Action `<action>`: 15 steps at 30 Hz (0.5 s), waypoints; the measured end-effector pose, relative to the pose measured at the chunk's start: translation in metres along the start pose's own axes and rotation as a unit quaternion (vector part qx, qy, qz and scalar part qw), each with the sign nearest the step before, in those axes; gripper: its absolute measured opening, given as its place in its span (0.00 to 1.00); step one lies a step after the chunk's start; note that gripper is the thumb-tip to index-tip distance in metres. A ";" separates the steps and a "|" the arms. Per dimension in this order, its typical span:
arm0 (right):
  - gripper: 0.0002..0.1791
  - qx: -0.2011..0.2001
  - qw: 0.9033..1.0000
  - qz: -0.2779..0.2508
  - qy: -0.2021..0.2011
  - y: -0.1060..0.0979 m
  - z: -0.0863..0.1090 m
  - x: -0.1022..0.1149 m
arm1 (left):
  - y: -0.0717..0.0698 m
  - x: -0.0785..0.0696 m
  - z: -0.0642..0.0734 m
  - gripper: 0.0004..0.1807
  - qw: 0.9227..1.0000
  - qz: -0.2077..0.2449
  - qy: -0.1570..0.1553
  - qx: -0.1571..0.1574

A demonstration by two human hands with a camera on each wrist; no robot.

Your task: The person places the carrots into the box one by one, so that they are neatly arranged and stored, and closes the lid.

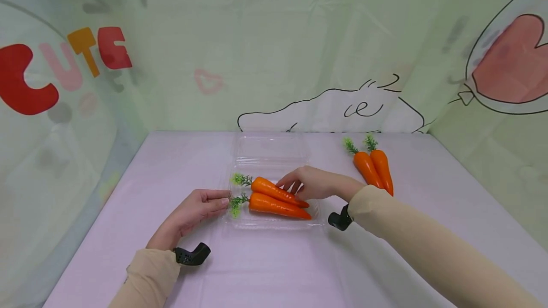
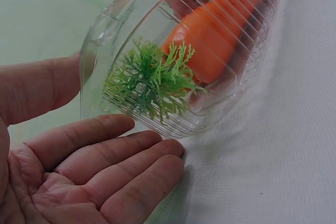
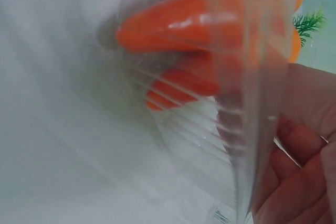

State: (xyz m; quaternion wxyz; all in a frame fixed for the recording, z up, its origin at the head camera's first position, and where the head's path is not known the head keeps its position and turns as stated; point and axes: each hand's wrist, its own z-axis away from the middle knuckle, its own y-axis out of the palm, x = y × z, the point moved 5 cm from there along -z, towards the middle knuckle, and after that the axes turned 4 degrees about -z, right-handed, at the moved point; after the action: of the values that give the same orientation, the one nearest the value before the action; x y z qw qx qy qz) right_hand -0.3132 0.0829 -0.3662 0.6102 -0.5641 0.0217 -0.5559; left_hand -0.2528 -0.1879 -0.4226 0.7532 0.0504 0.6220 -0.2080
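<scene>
A clear plastic clamshell box (image 1: pixel 274 225) lies on the table with its lid tipped back away from me. Two orange carrots with leafy green tops lie inside it side by side, the far carrot (image 1: pixel 274 189) above the near carrot (image 1: pixel 278 206). My left hand (image 1: pixel 203 208) is at the box's left end. In the left wrist view its thumb touches the rim and its straight fingers rest against the ribbed wall. My right hand (image 1: pixel 312 182) reaches over the box's right side, bent fingers gripping the far carrot. The right wrist view shows the carrots' tips (image 3: pixel 163 30) through the box wall.
Two more carrots (image 1: pixel 374 168) lie together on the table (image 1: pixel 274 270) at the back right, partly behind my right forearm. Fabric walls (image 1: pixel 171 61) with printed letters and drawings stand around the back and sides.
</scene>
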 end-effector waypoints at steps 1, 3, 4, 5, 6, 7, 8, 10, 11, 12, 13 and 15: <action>0.29 0.000 1.000 0.000 -0.001 0.000 0.000 0.000 | 0.000 0.000 0.000 0.27 1.000 0.000 0.000 0.000; 0.29 0.000 1.000 0.002 -0.003 0.000 0.000 0.000 | 0.000 0.000 0.000 0.28 1.000 -0.002 0.000 0.000; 0.29 0.000 1.000 0.002 -0.003 0.000 0.000 0.000 | 0.000 0.000 0.000 0.28 1.000 -0.003 0.000 0.000; 0.29 0.000 1.000 0.003 -0.004 0.000 0.001 0.000 | 0.000 0.000 0.000 0.28 1.000 -0.003 0.000 0.001; 0.29 -0.001 1.000 0.003 -0.004 0.000 0.001 0.001 | 0.000 0.000 0.000 0.28 1.000 -0.004 0.000 0.001; 0.29 -0.001 1.000 0.003 -0.004 0.000 0.001 0.001 | 0.000 0.000 0.000 0.28 1.000 -0.005 0.000 0.001; 0.28 -0.001 1.000 0.003 -0.003 -0.001 0.001 0.001 | 0.000 0.000 0.000 0.28 1.000 -0.004 0.000 0.001; 0.28 -0.001 1.000 0.002 -0.001 -0.001 0.001 0.001 | 0.000 0.001 0.000 0.28 1.000 -0.003 0.001 0.001; 0.28 -0.001 1.000 0.001 -0.001 -0.001 0.001 0.001 | 0.000 0.001 0.000 0.28 1.000 -0.001 0.001 0.001; 0.28 -0.001 1.000 0.000 -0.001 -0.001 0.001 0.001 | 0.000 0.001 0.000 0.28 1.000 0.000 0.001 0.001; 0.28 -0.001 1.000 -0.001 -0.002 -0.001 0.001 0.001 | 0.000 0.001 0.000 0.28 1.000 0.002 0.002 0.001; 0.27 -0.002 1.000 -0.003 -0.004 -0.001 0.001 0.001 | 0.000 0.001 0.000 0.28 1.000 0.006 0.003 0.001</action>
State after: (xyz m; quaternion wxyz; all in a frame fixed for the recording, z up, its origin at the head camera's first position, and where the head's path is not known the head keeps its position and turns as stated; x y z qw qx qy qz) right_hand -0.3127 0.0836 -0.3642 0.6071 -0.5676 0.0191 -0.5557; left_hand -0.2530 -0.1879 -0.4237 0.7525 0.0554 0.6237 -0.2040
